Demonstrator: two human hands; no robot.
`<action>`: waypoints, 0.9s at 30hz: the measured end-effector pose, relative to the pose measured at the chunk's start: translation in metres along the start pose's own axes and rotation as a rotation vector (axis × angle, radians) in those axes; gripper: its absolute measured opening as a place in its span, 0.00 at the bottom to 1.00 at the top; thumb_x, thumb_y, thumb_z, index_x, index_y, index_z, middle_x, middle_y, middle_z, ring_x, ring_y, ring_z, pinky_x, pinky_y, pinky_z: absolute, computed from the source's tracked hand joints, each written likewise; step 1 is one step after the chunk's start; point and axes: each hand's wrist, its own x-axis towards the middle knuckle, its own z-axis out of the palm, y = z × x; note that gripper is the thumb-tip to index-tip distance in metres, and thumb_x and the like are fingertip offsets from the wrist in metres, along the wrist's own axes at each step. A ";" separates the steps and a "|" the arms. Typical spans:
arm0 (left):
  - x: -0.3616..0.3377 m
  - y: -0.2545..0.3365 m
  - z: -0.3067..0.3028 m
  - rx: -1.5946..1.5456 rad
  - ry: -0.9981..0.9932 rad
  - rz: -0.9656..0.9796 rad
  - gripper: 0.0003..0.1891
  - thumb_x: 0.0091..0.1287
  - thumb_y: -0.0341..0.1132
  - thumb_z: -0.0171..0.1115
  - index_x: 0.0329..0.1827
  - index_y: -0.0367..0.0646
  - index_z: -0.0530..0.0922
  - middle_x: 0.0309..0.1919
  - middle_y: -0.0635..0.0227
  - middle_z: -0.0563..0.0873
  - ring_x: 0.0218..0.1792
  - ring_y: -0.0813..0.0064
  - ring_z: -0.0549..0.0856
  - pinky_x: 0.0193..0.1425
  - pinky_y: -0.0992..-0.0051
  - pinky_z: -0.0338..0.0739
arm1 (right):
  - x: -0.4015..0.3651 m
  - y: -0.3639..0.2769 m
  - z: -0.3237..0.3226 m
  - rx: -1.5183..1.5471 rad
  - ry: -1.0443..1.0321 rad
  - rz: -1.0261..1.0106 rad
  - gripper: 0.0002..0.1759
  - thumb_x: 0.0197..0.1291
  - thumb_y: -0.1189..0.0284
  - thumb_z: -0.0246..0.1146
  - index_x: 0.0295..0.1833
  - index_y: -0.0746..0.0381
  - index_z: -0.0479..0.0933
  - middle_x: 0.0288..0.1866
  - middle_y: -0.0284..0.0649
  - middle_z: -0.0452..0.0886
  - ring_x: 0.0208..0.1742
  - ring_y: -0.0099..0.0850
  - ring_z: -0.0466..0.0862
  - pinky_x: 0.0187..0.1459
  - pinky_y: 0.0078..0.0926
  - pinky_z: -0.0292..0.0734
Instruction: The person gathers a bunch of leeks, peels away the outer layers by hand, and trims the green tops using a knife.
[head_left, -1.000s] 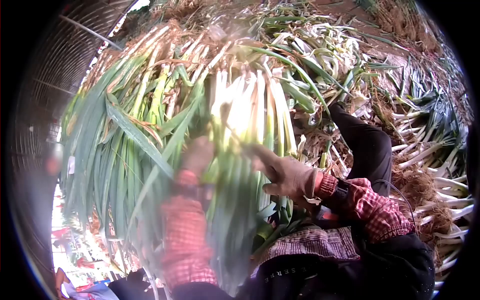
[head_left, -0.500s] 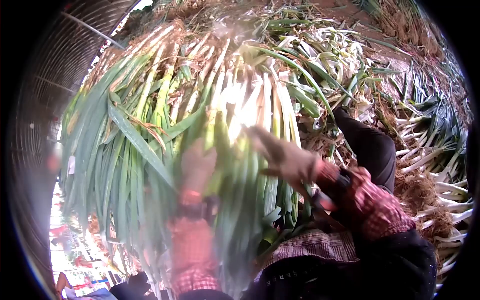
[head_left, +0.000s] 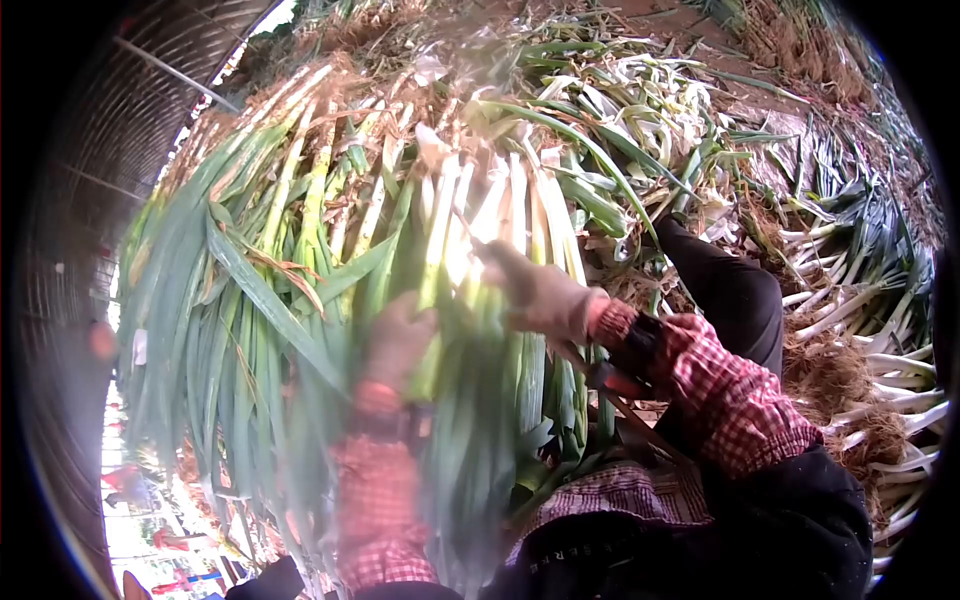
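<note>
Long green onions (head_left: 255, 330) lie in a broad heap, roots toward the top and leaves toward me. My left hand (head_left: 400, 345), gloved and blurred, rests on the stalks at the centre; its fingers look curled, but what they hold is not clear. To its right, my right hand (head_left: 535, 295), also gloved, is bent over the pale stalks (head_left: 515, 205), fingertips at them in strong glare. Whether it grips a stalk cannot be made out. A dark tool with a red part (head_left: 620, 382) shows under my right wrist.
Stripped leaves (head_left: 665, 110) are piled at the upper right. More onions with white stems and brown roots (head_left: 835, 375) lie along the right side. My dark-trousered knee (head_left: 725, 290) juts out beside the heap. A curved ribbed wall (head_left: 90, 180) stands at the left.
My right hand has shifted slightly left, its fingers now more bent down onto the stalks. My left hand has moved slightly. More white stalk ends show between the hands and the roots.
</note>
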 end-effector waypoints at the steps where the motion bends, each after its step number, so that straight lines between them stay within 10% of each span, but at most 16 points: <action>1: 0.001 -0.001 0.001 -0.011 0.000 -0.011 0.30 0.69 0.45 0.65 0.68 0.32 0.79 0.63 0.42 0.84 0.66 0.49 0.84 0.71 0.63 0.76 | 0.017 0.005 -0.002 -0.007 0.021 -0.021 0.51 0.58 0.66 0.70 0.83 0.58 0.52 0.60 0.60 0.84 0.61 0.55 0.85 0.65 0.44 0.80; 4: 0.004 -0.006 0.003 -0.060 0.004 -0.037 0.30 0.70 0.46 0.65 0.68 0.32 0.78 0.63 0.41 0.84 0.66 0.49 0.84 0.71 0.62 0.76 | 0.064 0.019 -0.006 -0.062 0.098 -0.027 0.50 0.55 0.69 0.69 0.83 0.56 0.54 0.68 0.54 0.81 0.64 0.49 0.85 0.65 0.40 0.81; 8: -0.013 0.014 0.005 0.126 0.067 0.171 0.18 0.71 0.40 0.64 0.59 0.41 0.83 0.40 0.56 0.89 0.41 0.64 0.88 0.44 0.66 0.81 | 0.095 0.026 -0.029 0.018 0.153 0.070 0.46 0.53 0.72 0.67 0.80 0.55 0.59 0.71 0.47 0.80 0.61 0.42 0.86 0.62 0.34 0.83; 12: -0.011 0.094 -0.040 0.809 -0.311 0.253 0.17 0.73 0.46 0.65 0.58 0.46 0.84 0.50 0.45 0.88 0.51 0.46 0.88 0.55 0.57 0.83 | 0.080 0.014 -0.035 0.126 0.186 0.062 0.47 0.54 0.77 0.66 0.82 0.54 0.57 0.73 0.45 0.79 0.59 0.38 0.86 0.58 0.34 0.86; 16: 0.081 0.103 -0.055 0.727 0.191 0.054 0.19 0.69 0.43 0.70 0.60 0.45 0.83 0.57 0.49 0.88 0.55 0.49 0.89 0.62 0.58 0.83 | 0.059 -0.005 -0.016 -0.139 -0.089 -0.108 0.51 0.56 0.77 0.68 0.84 0.54 0.53 0.74 0.49 0.78 0.58 0.44 0.87 0.59 0.37 0.86; 22: 0.176 0.063 -0.017 0.720 0.122 -0.230 0.22 0.67 0.41 0.70 0.62 0.42 0.82 0.56 0.47 0.88 0.58 0.48 0.88 0.62 0.58 0.83 | 0.095 -0.013 -0.035 -0.051 -0.025 0.100 0.49 0.59 0.74 0.67 0.83 0.57 0.52 0.73 0.50 0.79 0.54 0.44 0.89 0.56 0.40 0.87; 27: 0.163 0.017 -0.063 0.361 -0.161 -0.046 0.24 0.68 0.38 0.69 0.65 0.37 0.81 0.47 0.53 0.91 0.47 0.58 0.90 0.56 0.63 0.84 | 0.056 0.007 -0.016 -0.095 -0.115 -0.101 0.48 0.59 0.75 0.67 0.82 0.56 0.52 0.66 0.54 0.80 0.50 0.44 0.90 0.54 0.41 0.88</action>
